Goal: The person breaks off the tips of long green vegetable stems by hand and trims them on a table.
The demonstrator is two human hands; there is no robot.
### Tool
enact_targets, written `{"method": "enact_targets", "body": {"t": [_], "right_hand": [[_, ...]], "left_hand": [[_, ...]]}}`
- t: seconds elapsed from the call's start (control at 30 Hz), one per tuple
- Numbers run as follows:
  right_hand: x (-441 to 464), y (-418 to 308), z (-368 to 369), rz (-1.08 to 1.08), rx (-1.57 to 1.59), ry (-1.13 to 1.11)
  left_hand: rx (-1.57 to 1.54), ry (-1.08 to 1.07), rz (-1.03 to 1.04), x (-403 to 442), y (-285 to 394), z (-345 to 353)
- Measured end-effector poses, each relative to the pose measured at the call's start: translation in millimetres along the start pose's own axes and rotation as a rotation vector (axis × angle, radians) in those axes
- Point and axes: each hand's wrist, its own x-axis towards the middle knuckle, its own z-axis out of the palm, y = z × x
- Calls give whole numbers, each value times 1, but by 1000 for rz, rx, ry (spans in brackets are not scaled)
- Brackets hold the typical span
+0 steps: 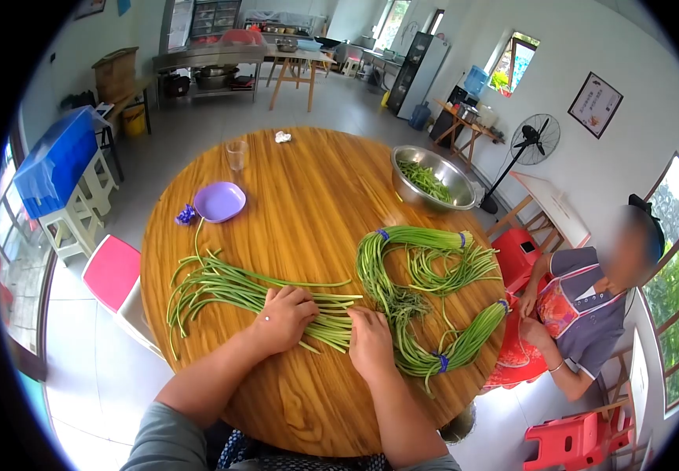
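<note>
Long green stems [229, 286] lie loose across the round wooden table in front of me. My left hand [286, 318] rests over the middle of them with its fingers curled round the stems. At their cut ends on the right, my right hand [371, 341] has its fingers closed; what they pinch is too small to make out. Just right of it lie long bundles of green stems [386, 294] with purple ties [443, 363], curving over the table's right side.
A metal bowl [451, 169] of cut greens stands at the table's back right. A purple plate [219, 202], a purple bunch of ties [185, 214], a clear cup [237, 154] and a white crumpled piece [283, 136] lie farther back. A person [582, 298] sits at the right.
</note>
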Motion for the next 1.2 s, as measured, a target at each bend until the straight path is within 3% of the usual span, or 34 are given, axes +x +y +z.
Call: {"method": "enact_targets", "body": {"t": [0.47,0.57,0.67,1.2], "right_hand": [[2,-4,-2,141,310,86],[4,-9,-13,281,665,99],[3,-9,-16,322,821,77],[4,-16,-18,465,991,5]], "left_hand": [[-124,23,9,4,8,-7],[-158,68,42,8,18,-12],[-117,60,105,9,17,-7],[-205,119,234,4,25,-8]]}}
